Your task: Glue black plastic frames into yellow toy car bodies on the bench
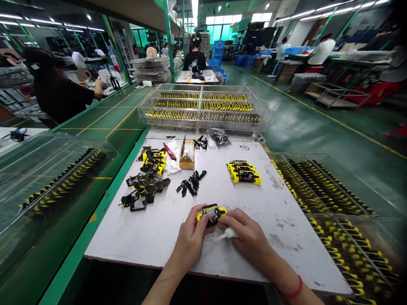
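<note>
Near the front of the white table, my left hand [191, 234] grips a yellow-and-black part [212, 213] by its left end. The fingertips of my right hand [246, 231] press on that part's right end, and a small white bottle [229, 233] with a thin tip is tucked in the same hand. Similar yellow-and-black parts [244, 173] stand in a row beyond, to the right. Small black pieces [191, 183] lie in a loose pile ahead of my left hand.
Black frames [144, 188] and yellow-black parts [152, 161] lie on the left of the table [152, 241]. A small box [187, 156], red tool [169, 151] and plastic bag [218, 137] are further back. Filled clear trays [200, 108] surround the table. A person [60, 91] sits at left.
</note>
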`<action>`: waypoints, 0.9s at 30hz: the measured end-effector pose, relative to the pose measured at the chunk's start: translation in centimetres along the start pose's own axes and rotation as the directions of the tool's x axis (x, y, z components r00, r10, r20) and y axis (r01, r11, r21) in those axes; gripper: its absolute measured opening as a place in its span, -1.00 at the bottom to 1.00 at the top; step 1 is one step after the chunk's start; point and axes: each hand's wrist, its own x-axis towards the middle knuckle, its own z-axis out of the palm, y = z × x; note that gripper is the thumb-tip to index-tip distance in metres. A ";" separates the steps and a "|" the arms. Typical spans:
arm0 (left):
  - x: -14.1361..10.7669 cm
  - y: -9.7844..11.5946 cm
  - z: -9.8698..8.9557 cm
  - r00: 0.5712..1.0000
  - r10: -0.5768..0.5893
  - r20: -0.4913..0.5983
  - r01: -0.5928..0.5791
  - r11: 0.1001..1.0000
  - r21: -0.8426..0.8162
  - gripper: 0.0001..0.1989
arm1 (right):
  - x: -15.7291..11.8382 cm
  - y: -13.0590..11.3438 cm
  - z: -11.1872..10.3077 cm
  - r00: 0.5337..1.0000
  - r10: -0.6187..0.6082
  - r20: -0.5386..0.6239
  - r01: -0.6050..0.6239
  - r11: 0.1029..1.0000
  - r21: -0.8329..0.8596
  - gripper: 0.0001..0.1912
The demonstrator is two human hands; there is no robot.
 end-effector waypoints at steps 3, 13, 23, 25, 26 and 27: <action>-0.1 0.0 0.0 1.000 -0.002 0.002 0.002 1.000 0.001 -0.63 | 0.1 -0.1 -0.2 1.000 -0.025 0.008 0.026 0.999 -0.048 -0.55; 0.2 0.0 0.1 1.000 -0.020 -0.015 0.020 0.999 -0.037 -0.62 | 0.2 -0.2 0.0 0.999 0.008 0.044 -0.005 0.997 -0.074 -0.55; 1.0 0.8 -0.4 0.987 -0.159 0.039 0.163 0.973 -0.161 -0.68 | 2.0 -0.1 -1.4 0.974 0.072 0.215 -0.071 0.997 -0.012 -0.75; 1.2 0.8 -0.4 0.984 -0.169 0.048 0.175 0.968 -0.178 -0.69 | 2.4 -0.1 -1.7 0.970 0.058 0.237 -0.051 0.998 -0.034 -0.77; 1.2 0.8 -0.4 0.982 -0.179 0.055 0.187 0.964 -0.187 -0.69 | 2.5 -0.1 -1.8 0.968 0.053 0.246 -0.043 0.998 -0.048 -0.77; 1.3 0.9 -0.4 0.979 -0.192 0.062 0.201 0.960 -0.194 -0.70 | 2.6 -0.1 -1.9 0.966 0.050 0.254 -0.036 0.997 -0.063 -0.77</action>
